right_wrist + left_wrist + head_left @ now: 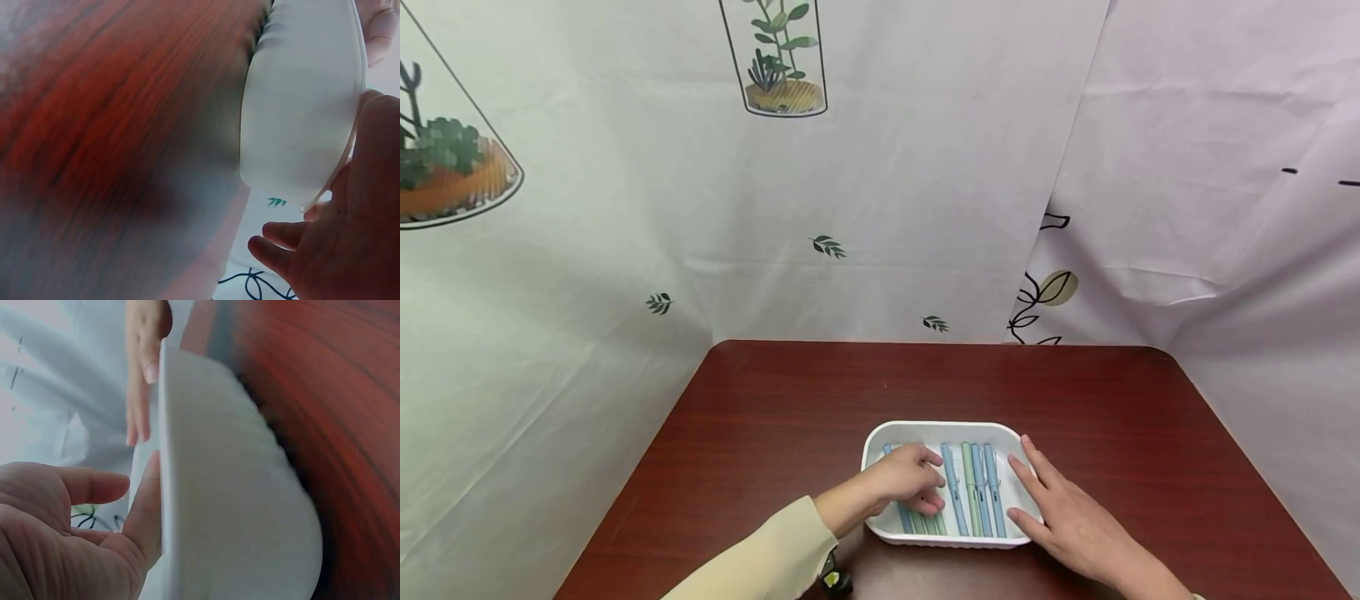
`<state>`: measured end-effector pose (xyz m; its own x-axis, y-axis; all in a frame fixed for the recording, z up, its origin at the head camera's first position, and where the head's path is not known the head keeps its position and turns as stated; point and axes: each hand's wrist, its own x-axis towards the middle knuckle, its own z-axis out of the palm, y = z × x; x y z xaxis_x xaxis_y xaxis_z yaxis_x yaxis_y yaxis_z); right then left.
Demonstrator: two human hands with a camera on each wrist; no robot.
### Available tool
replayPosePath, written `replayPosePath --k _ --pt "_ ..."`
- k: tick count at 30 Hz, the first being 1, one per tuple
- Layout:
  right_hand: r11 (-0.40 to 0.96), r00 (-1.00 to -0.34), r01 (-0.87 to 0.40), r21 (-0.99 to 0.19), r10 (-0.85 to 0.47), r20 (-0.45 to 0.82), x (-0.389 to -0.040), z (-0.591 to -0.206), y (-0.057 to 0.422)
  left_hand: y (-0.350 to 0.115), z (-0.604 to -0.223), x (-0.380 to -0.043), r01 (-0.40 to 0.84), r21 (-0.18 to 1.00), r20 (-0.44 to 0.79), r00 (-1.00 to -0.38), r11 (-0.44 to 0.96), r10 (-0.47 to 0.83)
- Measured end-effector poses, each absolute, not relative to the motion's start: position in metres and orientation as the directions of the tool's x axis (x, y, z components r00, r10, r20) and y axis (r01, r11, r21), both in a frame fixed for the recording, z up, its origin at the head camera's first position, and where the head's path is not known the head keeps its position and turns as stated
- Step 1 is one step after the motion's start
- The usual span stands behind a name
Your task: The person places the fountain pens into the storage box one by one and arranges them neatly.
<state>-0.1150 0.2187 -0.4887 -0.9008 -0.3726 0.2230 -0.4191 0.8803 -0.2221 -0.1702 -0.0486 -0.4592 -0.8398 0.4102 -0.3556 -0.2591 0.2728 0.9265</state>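
A white plastic tray holds a row of slim capped pens laid side by side. On its right half lie a blue pen, a green pen and two more blue ones. Over the left half hovers my left hand, fingers loosely bent, partly hiding a group of green pens and blue ones. Nothing shows between thumb and fingers of that hand in the left wrist view. My right hand is spread along the tray's right end, its fingertips at the rim.
A dark red wooden table carries the tray near its front. White curtains printed with plants hang behind the table and on both sides. A dark band with a small device sits at the left wrist under a pale yellow sleeve.
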Motion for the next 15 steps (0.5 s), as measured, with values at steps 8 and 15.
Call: replayPosePath --k 8,15 --pt "0.855 -0.884 -0.457 -0.244 -0.405 0.235 -0.116 -0.483 0.223 -0.084 -0.442 -0.178 -0.133 0.962 -0.231 -0.866 0.240 0.444" --pt "0.848 -0.869 -0.467 -0.252 -0.387 0.309 -0.126 -0.476 0.228 -0.125 -0.438 -0.188 0.106 0.965 -0.032 -0.862 0.241 0.506"
